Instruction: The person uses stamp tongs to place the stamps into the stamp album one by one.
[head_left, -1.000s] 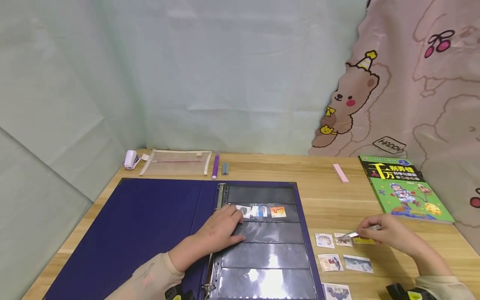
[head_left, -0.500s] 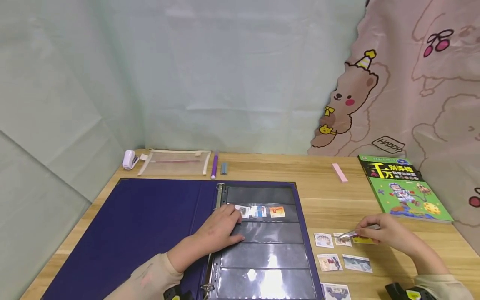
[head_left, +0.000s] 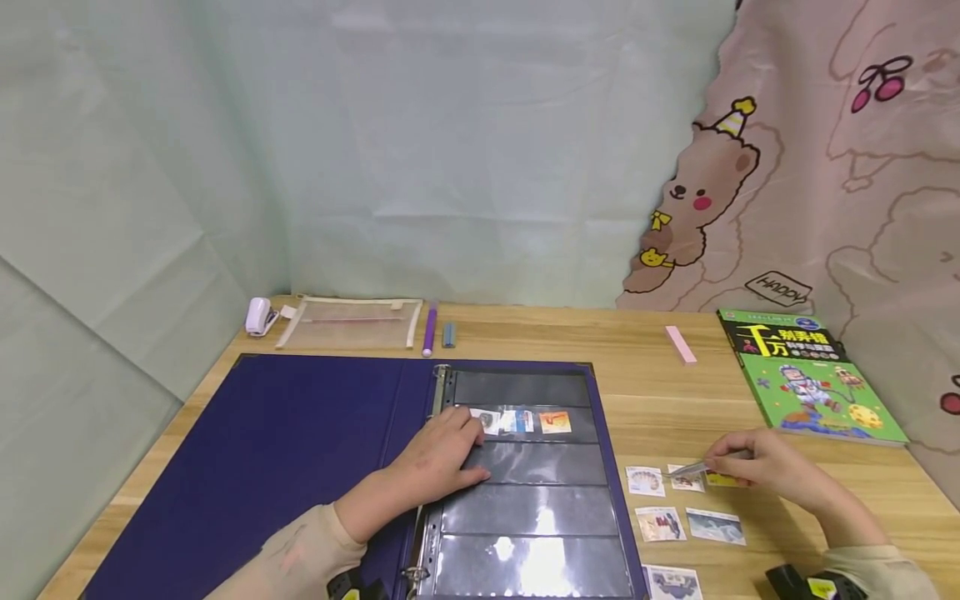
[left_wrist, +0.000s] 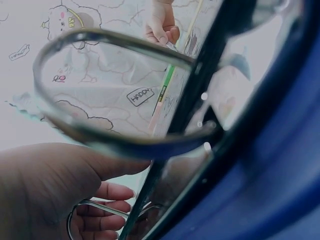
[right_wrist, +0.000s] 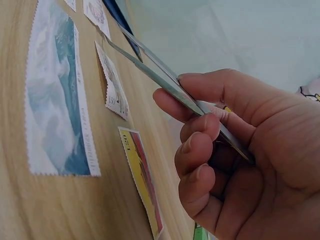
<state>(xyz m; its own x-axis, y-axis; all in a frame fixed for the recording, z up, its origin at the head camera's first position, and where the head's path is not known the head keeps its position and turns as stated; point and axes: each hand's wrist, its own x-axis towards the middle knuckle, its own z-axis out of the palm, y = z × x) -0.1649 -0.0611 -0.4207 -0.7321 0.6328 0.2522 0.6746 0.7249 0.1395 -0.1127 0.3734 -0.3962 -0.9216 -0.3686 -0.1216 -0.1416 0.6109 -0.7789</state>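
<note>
My left hand (head_left: 438,457) rests on the black pocket page (head_left: 536,508) of an open blue ring binder (head_left: 292,467), fingers relaxed beside a row of three stamps (head_left: 517,422) in the second pocket. In the right wrist view, my right hand (right_wrist: 235,130) pinches metal tweezers (right_wrist: 167,84) between thumb and fingers. Their tips stand slightly apart at the edge of a white stamp (right_wrist: 96,15); whether they grip it I cannot tell. Below the tweezers lies another stamp (head_left: 686,477), and a yellow stamp (head_left: 723,480) is partly hidden under the hand.
Nearer on the table lie a red-and-beige stamp (head_left: 661,524), a wide teal stamp (head_left: 716,527) and a stamp (head_left: 672,582) by the binder edge. Along the back are a white stapler-like item (head_left: 260,317), mesh pouch (head_left: 351,323), purple pen (head_left: 430,332), pink strip (head_left: 681,344) and green book (head_left: 817,379).
The tweezers' tips have shifted left from the second stamp to the one nearest the binder, which has slid slightly left. My left hand has stayed in place.
</note>
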